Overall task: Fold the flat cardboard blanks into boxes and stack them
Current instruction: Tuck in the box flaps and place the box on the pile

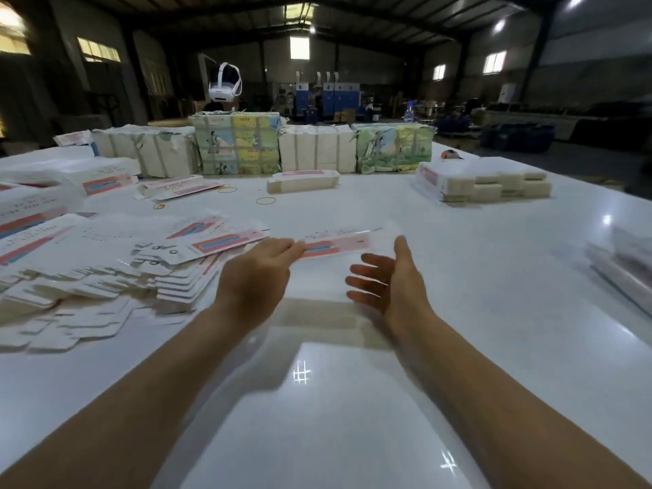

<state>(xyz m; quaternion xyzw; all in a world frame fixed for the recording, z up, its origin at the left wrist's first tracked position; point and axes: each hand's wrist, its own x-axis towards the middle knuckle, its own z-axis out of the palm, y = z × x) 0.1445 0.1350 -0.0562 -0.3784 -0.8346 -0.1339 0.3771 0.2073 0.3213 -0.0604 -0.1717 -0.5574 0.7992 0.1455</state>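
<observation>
The flat blank (337,244) lies just off the right edge of the loose heap of blanks (116,262), low over or on the white counter (494,277); blur hides which. Its long axis runs left to right across the view, rising slightly toward the right. The left hand (259,273) holds its near-left end, the grip clamped on that end with the fingers over the top face; the thumb is hidden. The right hand (391,280) is apart from the blank, near its right half and on the near side of it, palm turned inward, fingers spread and holding nothing. The blank's free right end therefore lies ahead of and just beyond the right hand, which is the nearer hand to that end.

Judgement: the blank is only just separated from the heap and no fold is started; the next move calls for the right hand to take the free end.

Markings: the blank carries a pink band with a blue and red bar. Small print is present but not legible. The heap's blanks show the same pattern.

Beyond the heap, toward the far side, stand one folded box (303,181), rubber bands (265,200) and wrapped bundles (240,142). Right of these sits a stack of boxes (487,180).
</observation>
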